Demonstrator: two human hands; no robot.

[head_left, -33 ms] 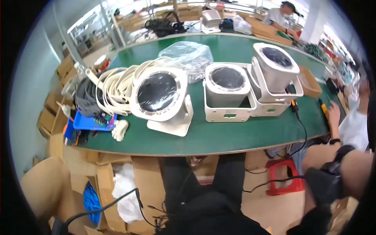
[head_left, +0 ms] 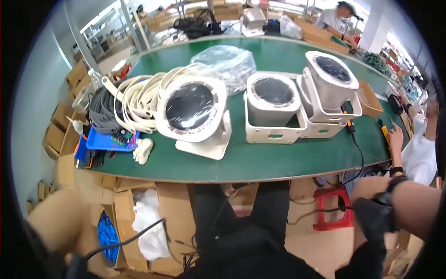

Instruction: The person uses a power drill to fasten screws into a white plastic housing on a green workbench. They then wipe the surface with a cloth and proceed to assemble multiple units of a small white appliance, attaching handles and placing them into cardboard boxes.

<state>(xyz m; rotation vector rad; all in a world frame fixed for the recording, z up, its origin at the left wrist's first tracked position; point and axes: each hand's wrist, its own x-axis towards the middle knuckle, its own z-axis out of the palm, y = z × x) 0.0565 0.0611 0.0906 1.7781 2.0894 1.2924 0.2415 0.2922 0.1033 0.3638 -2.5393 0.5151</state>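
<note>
Nearest me, my right arm (head_left: 409,207) hangs low beside my lap, off the counter (head_left: 260,162); the hand seems gloved in black, and I cannot tell whether its fingers are clenched or released. My left hand is out of view. Nothing is held. On the counter just ahead, one cream fan housing (head_left: 193,111) lies tilted on its stand; beyond it two more housings (head_left: 274,100) sit in brackets. Loose cream rings (head_left: 134,100) wait piled at left, so assembly looks partway done.

Three cream plastic housings with round dark windows (head_left: 274,100) stand in a row on the green table (head_left: 278,160). A stack of cream plastic frames (head_left: 139,100) leans left of them, a crumpled clear plastic bag (head_left: 225,63) behind.
</note>
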